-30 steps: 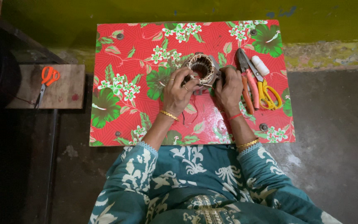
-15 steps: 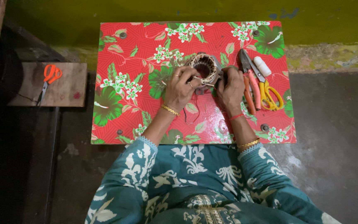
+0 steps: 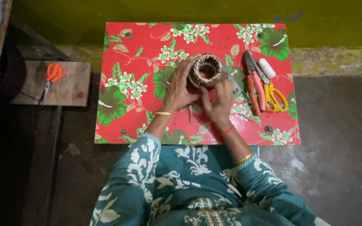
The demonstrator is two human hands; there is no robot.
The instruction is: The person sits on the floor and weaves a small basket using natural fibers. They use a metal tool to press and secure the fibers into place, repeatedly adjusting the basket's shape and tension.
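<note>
**Two hands on a wound ring at the board's middle**

Two bare hands meet at a ring-shaped coil (image 3: 206, 69) wrapped in tan and dark winding, which sits just behind the middle of a red floral board (image 3: 147, 46), its hollow centre facing up. The left hand (image 3: 177, 88) curls around the ring's left side, fingers bent and closed against its outer wall, so it grips the ring. The right hand (image 3: 218, 102) lies just in front of the ring, toward the near edge, fingers drawn together with the tips at the ring's lower rim; whether they pinch a strand or only press there cannot be told. A thin dark wire (image 3: 189, 114) trails from under the hands toward the near edge.

Toward the right edge of the board lie orange-handled pliers (image 3: 253, 86), yellow-handled scissors (image 3: 273, 97) just beside them, and a small white cylinder (image 3: 267, 68) touching or nearly touching the scissors' blades. Well off the left edge, a separate wooden board (image 3: 70, 88) on the floor carries orange-handled scissors (image 3: 51, 77).
</note>
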